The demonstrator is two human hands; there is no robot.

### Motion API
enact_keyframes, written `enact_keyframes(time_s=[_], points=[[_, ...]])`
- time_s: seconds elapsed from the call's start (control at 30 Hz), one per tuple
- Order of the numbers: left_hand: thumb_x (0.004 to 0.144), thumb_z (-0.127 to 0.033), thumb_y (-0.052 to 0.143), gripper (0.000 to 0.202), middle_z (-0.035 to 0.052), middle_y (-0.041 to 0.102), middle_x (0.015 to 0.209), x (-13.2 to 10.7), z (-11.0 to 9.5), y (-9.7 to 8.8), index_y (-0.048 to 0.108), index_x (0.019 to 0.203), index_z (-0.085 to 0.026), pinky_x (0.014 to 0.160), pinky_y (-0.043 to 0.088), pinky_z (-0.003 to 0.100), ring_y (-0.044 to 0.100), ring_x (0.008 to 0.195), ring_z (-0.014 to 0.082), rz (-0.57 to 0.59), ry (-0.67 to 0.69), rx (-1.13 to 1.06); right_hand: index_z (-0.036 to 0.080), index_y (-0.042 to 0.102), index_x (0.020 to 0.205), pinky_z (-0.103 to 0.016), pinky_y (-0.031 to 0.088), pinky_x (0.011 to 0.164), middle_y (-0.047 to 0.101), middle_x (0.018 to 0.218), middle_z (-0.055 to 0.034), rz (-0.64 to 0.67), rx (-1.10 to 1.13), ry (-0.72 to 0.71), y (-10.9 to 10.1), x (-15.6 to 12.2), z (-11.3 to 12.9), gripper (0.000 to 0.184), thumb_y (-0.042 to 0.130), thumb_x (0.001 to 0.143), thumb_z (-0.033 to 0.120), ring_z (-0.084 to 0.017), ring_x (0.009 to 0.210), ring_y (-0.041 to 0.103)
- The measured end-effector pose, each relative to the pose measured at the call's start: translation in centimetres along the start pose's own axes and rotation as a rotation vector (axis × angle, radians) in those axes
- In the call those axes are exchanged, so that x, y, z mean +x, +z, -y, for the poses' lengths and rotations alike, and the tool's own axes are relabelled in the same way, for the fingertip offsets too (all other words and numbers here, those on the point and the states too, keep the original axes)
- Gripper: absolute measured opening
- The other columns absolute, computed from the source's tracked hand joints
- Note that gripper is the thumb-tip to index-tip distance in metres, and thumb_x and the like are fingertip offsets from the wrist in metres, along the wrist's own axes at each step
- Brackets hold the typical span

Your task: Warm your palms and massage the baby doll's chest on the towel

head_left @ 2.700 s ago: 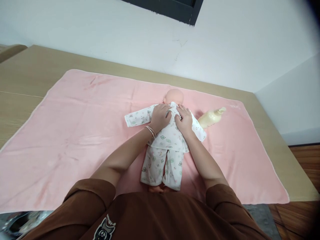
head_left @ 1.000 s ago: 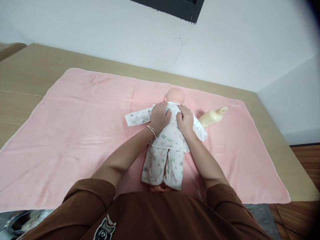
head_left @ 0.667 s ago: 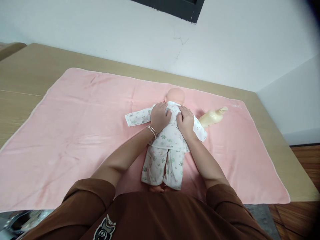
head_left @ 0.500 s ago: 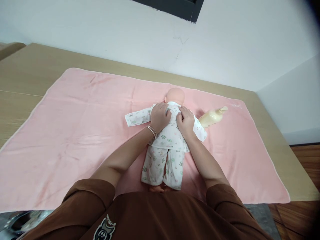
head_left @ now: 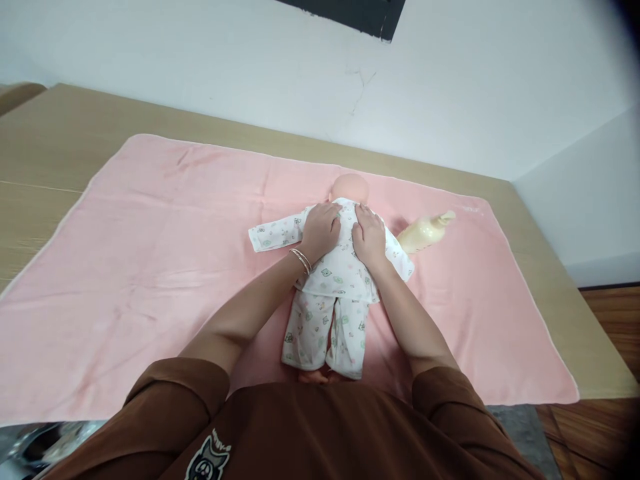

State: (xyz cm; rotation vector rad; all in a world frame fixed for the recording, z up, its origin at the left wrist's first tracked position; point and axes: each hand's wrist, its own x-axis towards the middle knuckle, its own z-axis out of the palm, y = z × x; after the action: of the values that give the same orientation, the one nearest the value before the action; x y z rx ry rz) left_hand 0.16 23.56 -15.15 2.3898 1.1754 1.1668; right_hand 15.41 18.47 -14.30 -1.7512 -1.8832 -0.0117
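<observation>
A baby doll (head_left: 334,288) in white printed pyjamas lies face up on a pink blanket (head_left: 150,253), its head (head_left: 350,187) toward the wall. Both my hands rest on the doll's chest. My left hand (head_left: 321,230), with bangles at the wrist, lies on the doll's left-side shoulder with fingers curled on the shirt near the collar. My right hand (head_left: 369,237) lies on the other shoulder, fingers together against the fabric. Whether either hand pinches the cloth I cannot make out.
A cream feeding bottle (head_left: 425,231) lies on its side on the blanket just right of the doll. The blanket covers a wooden table (head_left: 45,153) set against a white wall. Wooden floor shows at the right (head_left: 610,320).
My hands have shifted slightly on the doll's chest near the collar, fingers lying flatter. The doll and the bottle have stayed in place.
</observation>
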Motion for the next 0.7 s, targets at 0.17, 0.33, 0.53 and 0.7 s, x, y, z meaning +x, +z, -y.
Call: enact_keyframes(time_s=[0.17,0.33,0.53,0.7], points=[[0.088,-0.014,0.042,0.030,0.0091,0.070,0.114,-0.4,-0.2,-0.2,0.065,0.108,-0.017,0.102,0.046,0.042,0.061,0.111,0.0219,-0.074,0.057,-0.025,0.022,0.060,0.129,-0.050,0.035,0.113,0.055,0.141,-0.0067,-0.065,0.036,-0.099,0.0,-0.2,-0.2,0.045,0.035,0.091,0.020,-0.022,0.134,0.048],[0.083,-0.017,0.050,0.018,0.0098,0.069,0.105,-0.8,-0.8,-0.4,0.067,0.092,-0.019,0.094,0.048,0.044,0.060,0.104,0.0255,-0.169,-0.026,0.062,0.019,0.071,0.110,-0.045,0.040,0.111,0.069,0.121,-0.0100,-0.262,0.113,-0.044,0.6,-1.1,0.2,0.037,0.039,0.092,0.024,-0.022,0.122,0.060],[0.082,-0.018,0.048,0.031,0.0102,0.068,0.114,-0.3,-0.5,-0.1,0.064,0.109,-0.018,0.102,0.045,0.045,0.059,0.111,0.0267,-0.072,-0.097,0.039,0.018,0.061,0.128,-0.053,0.035,0.113,0.059,0.136,-0.0112,-0.184,0.091,0.042,0.4,-1.0,0.3,0.043,0.035,0.095,0.026,-0.026,0.131,0.051],[0.085,-0.015,0.043,0.035,0.0083,0.067,0.123,-0.2,-0.3,-0.2,0.063,0.114,-0.018,0.107,0.042,0.042,0.058,0.119,0.0219,-0.020,-0.018,-0.021,0.015,0.052,0.138,-0.053,0.032,0.115,0.051,0.145,-0.0118,-0.069,0.007,-0.001,0.2,-0.5,-0.1,0.048,0.034,0.094,0.022,-0.027,0.137,0.043]])
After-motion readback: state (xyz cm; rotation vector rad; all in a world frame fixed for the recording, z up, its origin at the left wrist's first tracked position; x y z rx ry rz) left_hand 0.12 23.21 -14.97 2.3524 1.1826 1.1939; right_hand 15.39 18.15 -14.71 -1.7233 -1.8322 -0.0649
